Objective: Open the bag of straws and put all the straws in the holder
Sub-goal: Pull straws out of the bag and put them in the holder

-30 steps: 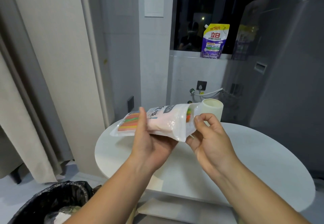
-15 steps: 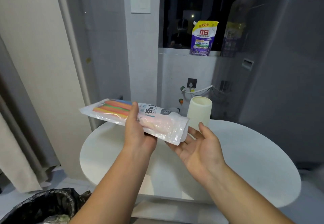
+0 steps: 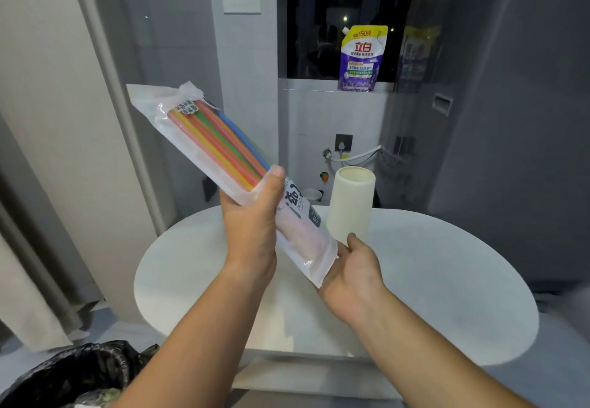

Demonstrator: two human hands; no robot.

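I see the bag (image 3: 204, 146) now tipped steeply up from near level, my left hand (image 3: 252, 229) gripping its middle, its lower end on my open right hand (image 3: 354, 270) just before the holder (image 3: 351, 206), apparently still sealed.

Straw bag (image 3: 204, 152): clear/white plastic pouch with printed label, held above the table (image 3: 447, 280), tilted steeply with 1 end up-left and the other down-right. Left hand (image 3: 252, 216) grips its middle; lower end rests on the open palm of the right hand (image 3: 354, 267). Straws (image 3: 220, 142) inside: orange, yellow, green, red, blue, bunched parallel along the bag. Holder (image 3: 351, 203): cream cylinder, upright, open top, on the table just behind the bag's lower end.
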